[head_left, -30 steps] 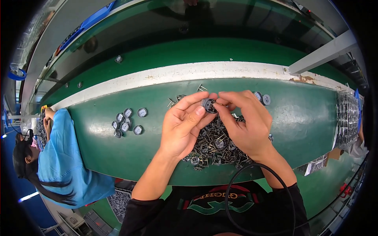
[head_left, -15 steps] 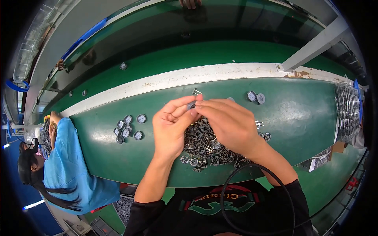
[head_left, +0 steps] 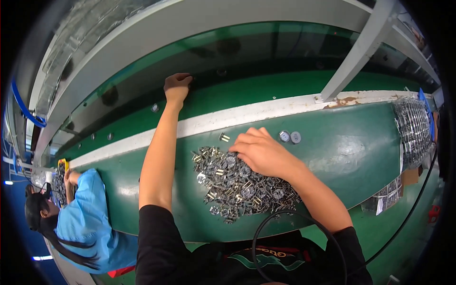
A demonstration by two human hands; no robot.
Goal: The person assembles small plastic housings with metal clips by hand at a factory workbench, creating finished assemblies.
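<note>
My left hand (head_left: 177, 89) is stretched out over the green belt beyond the white rail, its fingers drawn together; whatever they hold is hidden. My right hand (head_left: 263, 151) rests at the upper edge of a heap of small dark parts with metal pins (head_left: 242, 187). Its thumb and forefinger close down at the heap, and what lies between them cannot be made out. Just left of those fingers, a single part with two bright pins (head_left: 224, 137) lies on the green table (head_left: 342, 152). Two round grey pieces (head_left: 289, 137) sit to the right of the hand.
A white rail (head_left: 237, 114) divides the table from the belt (head_left: 247, 90), where several small round pieces (head_left: 155, 108) lie. A slanted grey post (head_left: 358, 52) rises at right. Stacked clear trays (head_left: 413, 133) stand at the right end. Another person in blue (head_left: 88, 204) works at left. A black cable (head_left: 256, 237) loops before me.
My hands, together over the heap before, have separated. The left has reached forward and left over the belt, while the right has come down to the heap. The view has shifted.
</note>
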